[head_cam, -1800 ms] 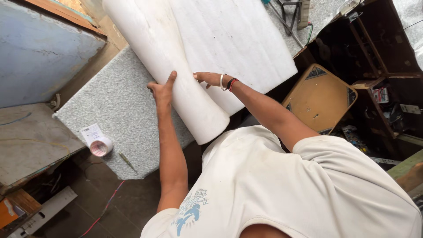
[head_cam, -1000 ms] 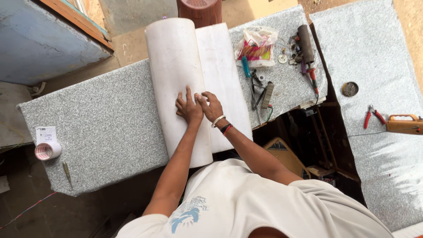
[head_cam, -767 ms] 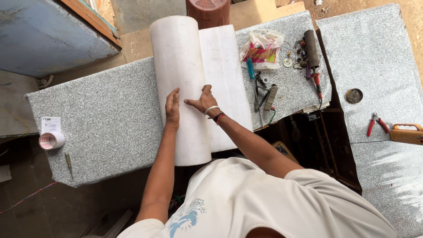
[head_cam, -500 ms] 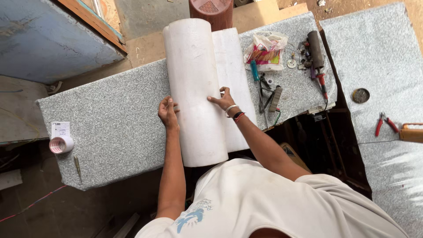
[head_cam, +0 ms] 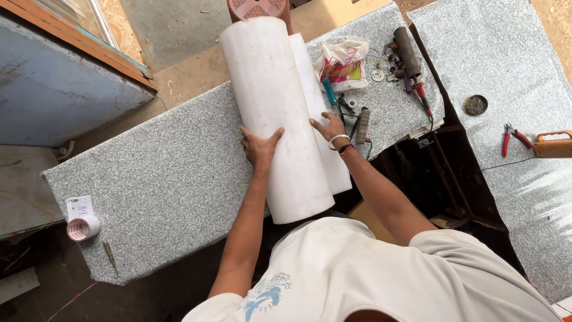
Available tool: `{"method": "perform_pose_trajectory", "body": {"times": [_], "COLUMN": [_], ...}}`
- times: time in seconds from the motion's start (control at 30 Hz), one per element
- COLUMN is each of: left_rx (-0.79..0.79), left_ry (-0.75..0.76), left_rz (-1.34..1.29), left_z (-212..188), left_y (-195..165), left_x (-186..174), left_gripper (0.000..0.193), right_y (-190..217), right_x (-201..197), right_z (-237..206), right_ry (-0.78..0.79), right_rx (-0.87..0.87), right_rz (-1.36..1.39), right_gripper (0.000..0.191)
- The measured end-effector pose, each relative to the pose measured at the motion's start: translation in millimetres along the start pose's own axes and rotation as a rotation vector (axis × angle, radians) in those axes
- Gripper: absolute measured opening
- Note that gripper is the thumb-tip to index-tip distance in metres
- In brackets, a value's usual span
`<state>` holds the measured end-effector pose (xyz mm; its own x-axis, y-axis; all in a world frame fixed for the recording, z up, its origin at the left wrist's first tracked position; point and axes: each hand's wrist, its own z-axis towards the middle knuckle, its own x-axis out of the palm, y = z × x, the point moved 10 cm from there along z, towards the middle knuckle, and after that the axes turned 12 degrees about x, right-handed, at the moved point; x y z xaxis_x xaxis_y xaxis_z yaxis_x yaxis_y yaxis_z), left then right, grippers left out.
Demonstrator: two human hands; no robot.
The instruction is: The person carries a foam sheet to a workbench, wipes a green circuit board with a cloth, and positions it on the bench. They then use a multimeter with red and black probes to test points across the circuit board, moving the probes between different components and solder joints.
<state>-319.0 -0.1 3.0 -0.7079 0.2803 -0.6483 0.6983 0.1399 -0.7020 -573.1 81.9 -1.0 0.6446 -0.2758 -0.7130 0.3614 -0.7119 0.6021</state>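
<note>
Here, left hand (head_cam: 260, 145) open, cupping the white roll's (head_cam: 275, 113) side; right hand (head_cam: 329, 127) open, flat on its unrolled sheet (head_cam: 322, 137), atop grey bench (head_cam: 167, 185).

Speckled grey bench (head_cam: 161, 191), white roll (head_cam: 280, 113), tape (head_cam: 83, 228), tools (head_cam: 411, 65)

A workshop: granite slab bench (head_cam: 161, 197), scattered pliers (head_cam: 512, 136), screwdriver (head_cam: 329, 92), tape roll (head_cam: 83, 228).
</note>
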Motion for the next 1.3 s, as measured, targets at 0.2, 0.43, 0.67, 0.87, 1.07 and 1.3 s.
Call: {"method": "perform_pose_trajectory", "body": {"times": [0.2,0.43,0.67,0.87,1.07,1.3], "left_rx": [0.011,-0.018,-0.022,0.03,-0.118,0.165], "left_ry": [-0.053,-0.033,-0.005,0.03,0.247,-0.168], "left_rz": [0.072,0.046,-0.035,-0.361,-0.904,-0.773], "left_z": [-1,3,-6,-10,-52,-124], "left_y": [-12,4,-6,6,75,192], "left_x": [8,15,6,2,2,-168], "left_gripper": [0.14,0.147,0.147,0.15,0.133,0.134], "right_y": [-31,-38,2,2,23,96], "right_x": [-1,11,21,27,40,159], "right_z": [11,14,-1,-6,-40,-175], "right_ry": [0.037,0.329,0.368,0.408,0.318,0.578], "right_rx": [0.168,0.373,0.13,0.196,0.087,-0.263], "right_rz": [-0.016,0.281,0.022,0.0,-0.026,0.169], "right_gripper": [0.102,0.095,0.146,0.146,0.129,0.133]}}
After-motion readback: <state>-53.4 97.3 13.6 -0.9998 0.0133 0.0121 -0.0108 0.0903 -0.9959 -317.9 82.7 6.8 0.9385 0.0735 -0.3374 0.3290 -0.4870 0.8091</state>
